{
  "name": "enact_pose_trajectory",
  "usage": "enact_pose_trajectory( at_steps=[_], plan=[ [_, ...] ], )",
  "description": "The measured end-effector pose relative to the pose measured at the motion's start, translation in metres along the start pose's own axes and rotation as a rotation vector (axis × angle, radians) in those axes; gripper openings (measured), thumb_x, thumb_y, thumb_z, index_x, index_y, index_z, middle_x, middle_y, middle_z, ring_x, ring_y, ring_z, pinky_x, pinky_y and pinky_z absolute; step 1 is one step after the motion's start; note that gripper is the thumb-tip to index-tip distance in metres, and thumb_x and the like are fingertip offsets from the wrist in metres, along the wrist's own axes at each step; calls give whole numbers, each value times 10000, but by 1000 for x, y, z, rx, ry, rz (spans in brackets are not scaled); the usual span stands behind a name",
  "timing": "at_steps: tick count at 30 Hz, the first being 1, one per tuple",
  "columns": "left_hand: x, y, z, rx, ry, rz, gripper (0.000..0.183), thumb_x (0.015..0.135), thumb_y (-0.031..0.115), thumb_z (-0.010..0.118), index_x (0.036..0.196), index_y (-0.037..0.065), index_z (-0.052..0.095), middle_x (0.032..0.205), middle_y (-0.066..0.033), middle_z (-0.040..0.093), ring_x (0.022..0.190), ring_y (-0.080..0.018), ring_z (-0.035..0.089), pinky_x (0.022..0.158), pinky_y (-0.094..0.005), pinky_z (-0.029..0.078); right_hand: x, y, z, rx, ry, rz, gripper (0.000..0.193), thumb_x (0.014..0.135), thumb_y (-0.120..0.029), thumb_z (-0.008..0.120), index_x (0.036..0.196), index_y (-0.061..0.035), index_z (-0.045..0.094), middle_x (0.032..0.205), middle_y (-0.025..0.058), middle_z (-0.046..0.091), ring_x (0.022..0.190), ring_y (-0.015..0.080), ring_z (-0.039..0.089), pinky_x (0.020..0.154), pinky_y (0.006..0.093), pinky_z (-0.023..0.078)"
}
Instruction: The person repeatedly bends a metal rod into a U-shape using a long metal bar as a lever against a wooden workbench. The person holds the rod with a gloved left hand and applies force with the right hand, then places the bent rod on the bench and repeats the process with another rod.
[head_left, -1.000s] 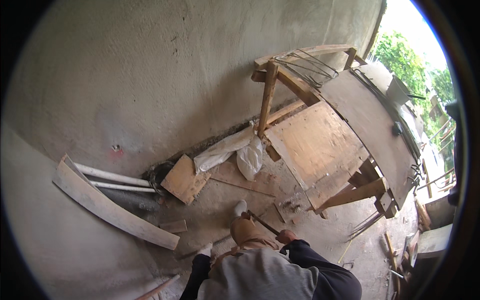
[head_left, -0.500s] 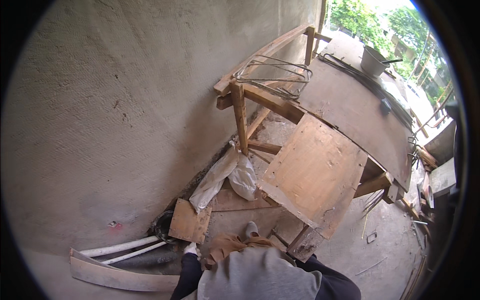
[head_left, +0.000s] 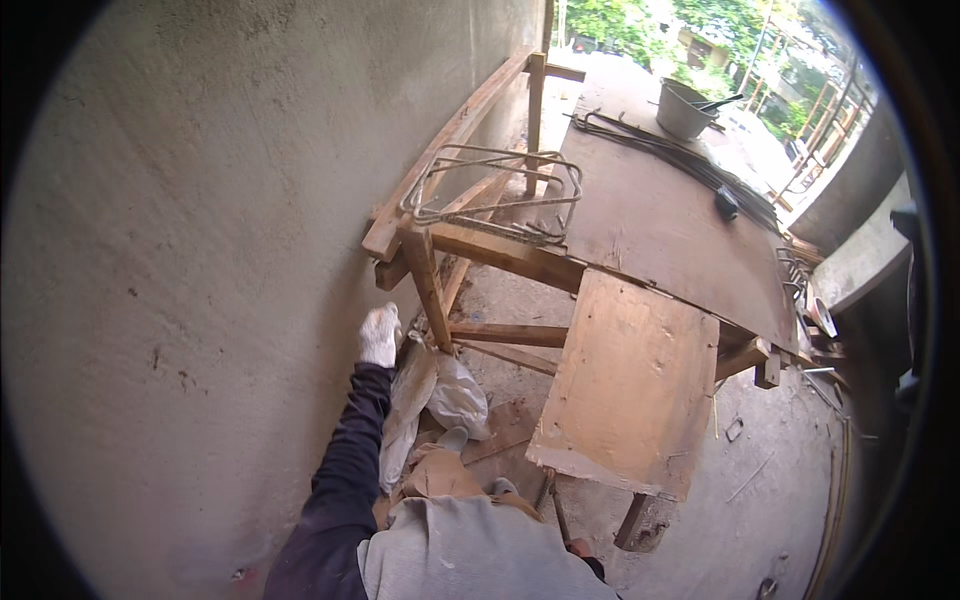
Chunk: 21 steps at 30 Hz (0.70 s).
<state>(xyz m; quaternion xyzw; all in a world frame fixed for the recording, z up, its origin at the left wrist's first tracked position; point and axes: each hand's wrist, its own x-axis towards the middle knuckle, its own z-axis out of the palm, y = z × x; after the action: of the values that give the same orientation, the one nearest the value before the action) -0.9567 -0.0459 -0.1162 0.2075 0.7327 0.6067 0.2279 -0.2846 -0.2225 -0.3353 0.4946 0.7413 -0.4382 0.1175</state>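
My left hand (head_left: 379, 338), in a whitish glove, is raised at the end of my dark sleeve beside the plastered wall. Its fingers look loosely bent and a little apart, with nothing seen in them. Just to its right stands the leg (head_left: 427, 285) of a wooden trestle, and below are pale crumpled sacks (head_left: 459, 399). Only a small part of my right hand (head_left: 579, 548) shows low in the view, by a dark sleeve. A thin dark stick (head_left: 560, 512) runs down toward it under the plywood board (head_left: 622, 385). Whether that hand grips the stick is hidden.
Bent steel stirrups (head_left: 490, 190) rest on the trestle. A large sheet tabletop (head_left: 645, 205) carries a grey bucket (head_left: 684, 110), dark rods (head_left: 690, 165) and a small black object (head_left: 726, 203). Timber ends jut out below the board. Wire bits lie on the floor at right.
My left hand has left the small plywood piece low at left and come up along the wall toward the trestle. The view has shifted; part of my right hand now shows.
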Motion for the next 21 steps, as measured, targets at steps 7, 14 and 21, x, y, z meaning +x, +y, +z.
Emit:
enact_pose_trajectory(
  at_steps=[7, 14, 21],
  plan=[
    [200, 139, 66, 305, -15, 378, 604, 922, 559, 537, 1138, -4, 576, 1038, -196, 650, 980, -331, 622, 855, -396, 476, -4, -34, 135, 187, 173, 245, 213, 742, -345, 649, 766, -145, 720, 761, 154, 665, 721, 342, 658, 620, 443, 500],
    [251, 158, 153, 842, -59, 391, 934, 849, 653, 556, 1422, -65, 384, 1471, -278, 387, 1340, -413, 412, 1128, -443, 326, -4, -171, 105, 643, 305, 738, 284, 812, -369, 618, 797, -92, 678, 702, 133, 604, 631, 305, 608, 557, 429, 480],
    [225, 204, 228, 1015, -320, 688, 945, 835, 712, 525, 1435, -7, 401, 1482, -228, 399, 1363, -355, 400, 1141, -426, 314, -3, -244, 106, 1332, 599, 985, 362, 882, -394, 587, 827, -40, 637, 643, 112, 542, 542, 268, 558, 494, 415, 459]
  ],
)
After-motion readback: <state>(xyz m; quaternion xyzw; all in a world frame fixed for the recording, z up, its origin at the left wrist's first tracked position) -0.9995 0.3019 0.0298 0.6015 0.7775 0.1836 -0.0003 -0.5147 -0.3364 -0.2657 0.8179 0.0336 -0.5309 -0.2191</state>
